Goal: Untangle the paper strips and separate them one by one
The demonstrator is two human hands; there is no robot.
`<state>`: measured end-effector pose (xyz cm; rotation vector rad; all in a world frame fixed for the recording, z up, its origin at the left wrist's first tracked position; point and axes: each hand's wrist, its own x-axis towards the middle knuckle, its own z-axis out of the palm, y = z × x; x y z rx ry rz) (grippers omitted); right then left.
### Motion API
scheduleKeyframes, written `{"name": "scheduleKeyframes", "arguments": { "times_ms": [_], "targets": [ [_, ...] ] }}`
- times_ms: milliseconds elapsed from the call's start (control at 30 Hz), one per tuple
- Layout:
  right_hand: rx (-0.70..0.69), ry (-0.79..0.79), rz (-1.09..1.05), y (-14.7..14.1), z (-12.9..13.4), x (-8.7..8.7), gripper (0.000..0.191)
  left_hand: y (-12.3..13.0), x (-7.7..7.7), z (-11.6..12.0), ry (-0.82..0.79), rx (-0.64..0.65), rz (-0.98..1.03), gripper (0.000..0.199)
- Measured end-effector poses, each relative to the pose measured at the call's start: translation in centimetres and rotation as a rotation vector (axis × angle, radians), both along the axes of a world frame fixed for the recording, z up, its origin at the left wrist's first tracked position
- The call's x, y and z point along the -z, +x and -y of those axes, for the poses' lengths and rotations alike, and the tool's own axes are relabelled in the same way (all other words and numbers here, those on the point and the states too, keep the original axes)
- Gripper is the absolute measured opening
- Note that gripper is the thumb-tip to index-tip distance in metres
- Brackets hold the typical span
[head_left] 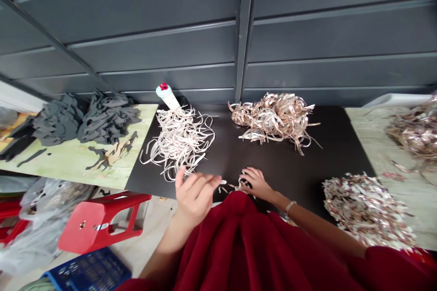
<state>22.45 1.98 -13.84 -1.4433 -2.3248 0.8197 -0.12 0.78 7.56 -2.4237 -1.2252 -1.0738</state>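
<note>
Roughly: small pale paper scraps (237, 186) in loose scatter, lower middle of black tabletop (300, 177). Left hand (195, 196) palm down, fingers loosely extended, empty, just beside scraps. Right hand (256, 183) palm down, fingers curled onto scraps, grip unclear. Pale shredded paper strips (180, 143) farther up, left of middle.

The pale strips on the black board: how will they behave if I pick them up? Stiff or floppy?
The pale strips will probably feel light and floppy, because they are thin and curl loosely. They lie interlaced in one heap, so lifting a few may likely drag others along.
</note>
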Motion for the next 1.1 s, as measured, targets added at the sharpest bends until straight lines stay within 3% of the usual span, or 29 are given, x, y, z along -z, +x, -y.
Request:
{"name": "scheduleKeyframes", "arguments": {
  "times_ms": [67,133,200,267,367,600,767,867,967,1100],
  "targets": [
    [0.085,0.030,-0.067,-0.5,-0.9,-4.0,0.024,0.0,-0.1,-0.3,0.079,0.020,-0.066,0.016],
    [0.110,0.067,-0.179,-1.5,-1.6,-9.2,0.024,0.0,-0.4,-0.7,0.126,0.051,-0.123,0.013],
    [0.069,0.137,-0.479,-2.4,-1.8,-14.8,0.016,-0.1,-0.7,-1.1,0.151,0.083,-0.172,0.011],
    [0.002,0.232,-0.590,-3.0,-1.5,-19.5,0.010,-0.1,-1.0,-1.5,0.166,0.110,-0.211,0.010],
    [-0.053,0.359,-0.474,-3.3,-0.9,-23.3,0.009,-0.2,-1.5,-1.8,0.176,0.136,-0.273,0.006],
    [-0.131,0.497,-0.025,-3.4,-0.4,-23.8,0.016,-0.3,-1.6,-1.8,0.175,0.147,-0.344,0.009],
    [-0.135,0.534,0.103,-4.0,-0.3,-23.9,0.019,-0.4,-1.7,-1.9,0.173,0.173,-0.375,0.011],
    [-0.038,0.479,-0.027,-4.5,-0.4,-23.2,0.019,-0.4,-1.6,-2.0,0.166,0.150,-0.349,0.013],
    [0.132,0.375,-0.315,-5.0,-0.7,-22.1,0.016,0.1,-1.1,-2.0,0.159,0.062,-0.213,0.018],
    [0.333,0.084,-0.755,-6.0,-1.0,-21.4,0.008,1.3,-0.5,-2.0,0.173,-0.041,-0.041,0.020]
  ]
}}
